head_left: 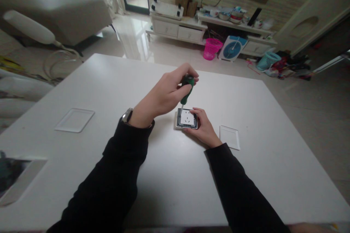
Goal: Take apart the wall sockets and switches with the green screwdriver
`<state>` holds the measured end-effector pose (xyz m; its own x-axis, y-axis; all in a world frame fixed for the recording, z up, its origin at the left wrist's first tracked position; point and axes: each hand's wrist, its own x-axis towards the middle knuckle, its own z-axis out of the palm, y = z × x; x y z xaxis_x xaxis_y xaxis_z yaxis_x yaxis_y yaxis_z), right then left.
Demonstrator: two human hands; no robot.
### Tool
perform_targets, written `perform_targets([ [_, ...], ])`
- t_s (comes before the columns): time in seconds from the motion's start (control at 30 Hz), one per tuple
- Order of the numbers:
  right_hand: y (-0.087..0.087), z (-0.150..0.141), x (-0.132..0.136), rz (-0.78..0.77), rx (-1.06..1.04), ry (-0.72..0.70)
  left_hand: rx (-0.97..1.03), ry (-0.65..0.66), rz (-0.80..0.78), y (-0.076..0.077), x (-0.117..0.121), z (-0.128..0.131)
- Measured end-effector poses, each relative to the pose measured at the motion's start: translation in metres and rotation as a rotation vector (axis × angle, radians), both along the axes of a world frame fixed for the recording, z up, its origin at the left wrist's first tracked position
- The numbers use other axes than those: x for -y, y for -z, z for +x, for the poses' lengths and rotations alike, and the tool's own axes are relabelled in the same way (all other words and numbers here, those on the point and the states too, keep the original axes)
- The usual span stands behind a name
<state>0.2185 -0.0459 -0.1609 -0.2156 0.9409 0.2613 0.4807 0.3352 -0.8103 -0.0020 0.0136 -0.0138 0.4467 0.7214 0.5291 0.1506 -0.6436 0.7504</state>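
My left hand [172, 89] is closed around the green handle of a screwdriver [187, 91]. The screwdriver stands nearly upright, its metal shaft reaching down to the left side of a wall socket [187, 117]. This socket has a white slotted face in a dark frame and sits on a pale base on the table. From the right, my right hand [202, 126] grips the socket's edge, with fingers along the top and thumb below. Whether the tip sits in a screw is too small to tell.
A white frame-like cover [75, 120] lies on the white table [169, 174] to the left, and a second cover [229, 137] lies just right of my right hand. At the table's left edge is a cut-out [23, 182] with dark items in it.
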Motion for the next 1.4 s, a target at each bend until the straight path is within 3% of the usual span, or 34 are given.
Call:
perform_targets([
  [0.37, -0.002, 0.0, 0.0, 0.003, 0.022, 0.008, -0.126, -0.181, 0.169, -0.001, 0.002, 0.007],
  [0.63, 0.0, 0.0, 0.0, 0.001, 0.008, 0.002, -0.051, -0.095, 0.078, -0.001, 0.002, 0.008],
  [1.03, 0.001, 0.001, 0.0, -0.003, 0.002, 0.002, -0.073, -0.217, 0.14, -0.002, 0.003, 0.009],
  [1.4, -0.004, -0.001, 0.001, 0.01, 0.015, 0.016, -0.082, -0.131, 0.116, -0.006, 0.006, 0.006],
])
